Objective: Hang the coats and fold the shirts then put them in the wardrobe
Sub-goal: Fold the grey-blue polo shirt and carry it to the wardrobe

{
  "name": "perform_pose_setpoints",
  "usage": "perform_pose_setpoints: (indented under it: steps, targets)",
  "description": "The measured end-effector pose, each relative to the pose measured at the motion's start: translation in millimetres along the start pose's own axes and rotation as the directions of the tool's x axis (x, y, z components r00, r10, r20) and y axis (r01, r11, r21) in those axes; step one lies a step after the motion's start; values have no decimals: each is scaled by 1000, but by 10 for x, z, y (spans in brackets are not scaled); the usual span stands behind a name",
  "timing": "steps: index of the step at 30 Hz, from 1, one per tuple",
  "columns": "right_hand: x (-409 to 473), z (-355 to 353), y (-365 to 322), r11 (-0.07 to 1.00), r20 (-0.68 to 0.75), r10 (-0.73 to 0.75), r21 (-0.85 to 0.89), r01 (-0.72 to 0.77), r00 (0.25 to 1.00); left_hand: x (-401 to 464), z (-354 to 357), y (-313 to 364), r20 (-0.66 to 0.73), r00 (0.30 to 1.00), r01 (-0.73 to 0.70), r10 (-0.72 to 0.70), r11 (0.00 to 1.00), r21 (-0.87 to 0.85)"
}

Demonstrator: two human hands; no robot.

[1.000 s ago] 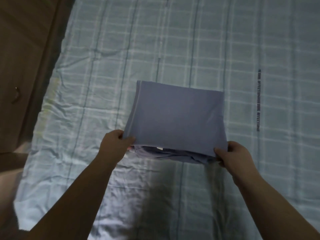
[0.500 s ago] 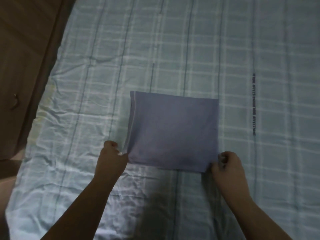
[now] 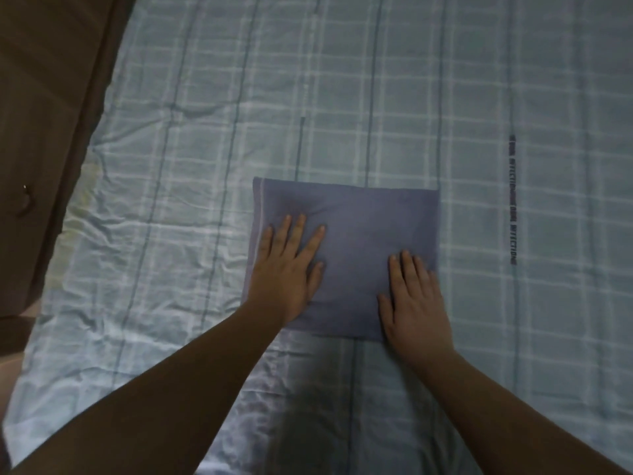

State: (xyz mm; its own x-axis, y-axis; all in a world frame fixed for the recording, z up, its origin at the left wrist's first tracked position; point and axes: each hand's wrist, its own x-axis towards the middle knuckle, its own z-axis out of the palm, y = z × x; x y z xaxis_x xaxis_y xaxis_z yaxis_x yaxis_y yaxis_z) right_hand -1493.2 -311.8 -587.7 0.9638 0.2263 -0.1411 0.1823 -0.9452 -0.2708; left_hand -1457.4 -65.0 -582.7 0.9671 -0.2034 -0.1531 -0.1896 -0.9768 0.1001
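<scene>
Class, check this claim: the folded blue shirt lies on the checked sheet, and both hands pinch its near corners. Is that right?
Not quite. In the head view the left hand and right hand lie flat, fingers straight, pressing on top of the shirt; neither pinches a corner. The shirt does lie folded on the checked sheet.

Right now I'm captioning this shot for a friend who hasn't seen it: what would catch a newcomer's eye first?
First, the folded blue shirt, a neat rectangle lying flat in the middle of the checked pale-blue bedsheet. Next, both hands pressing flat on it, fingers straight: the left hand on its left part, the right hand at its near right corner. At far left stands dark wooden furniture.
</scene>
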Motion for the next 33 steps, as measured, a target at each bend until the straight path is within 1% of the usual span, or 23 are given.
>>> perform_pose_setpoints:
  steps: [3,5,7,10,12,15,18,22,24,27,29,31,33]
  targets:
    - [-27,20,28,1000,13,-10,-25,10,1000,-42,98,-48,27,1000,1,-2,1000,27]
    - [7,-25,-1,1000,12,7,-7,-7,1000,-26,86,-32,27,1000,12,-13,1000,16]
    - [90,-125,-65,998,-25,30,48,-29,999,18,23,-10,8,1000,28,-28,1000,-6]
    - [329,-311,-170,996,-102,-23,87,32,994,143,-109,-15,-43,998,51,-53,998,-35]
    - [578,-368,-221,997,-122,-37,61,45,992,284,-149,-62,-73,994,75,-78,996,-42]
    - [937,-277,-190,1000,-83,2,4,-2,997,476,-81,-197,-57,991,117,-120,991,-58]
    - [1101,-78,28,996,-52,69,-54,-71,996,530,70,-322,-28,992,120,-123,989,-85]
    - [1095,48,234,992,-53,56,-107,-62,997,546,153,-319,-27,989,144,-147,985,-90]
    - [1105,34,221,994,-58,53,-91,-58,997,566,133,-288,-6,986,167,-169,982,-93]
    - [1055,-46,208,996,-63,72,-53,-75,995,564,59,-253,44,982,185,-183,982,-49]
    - [877,-97,233,996,-54,91,-15,-92,994,503,-6,-169,19,981,192,-192,981,-18]
    - [579,-86,255,997,-42,82,5,-81,996,409,-38,33,-44,988,145,-146,989,-25]
    - [211,-33,274,997,-21,73,27,-73,997,275,-1,366,-96,994,54,-61,996,-77]
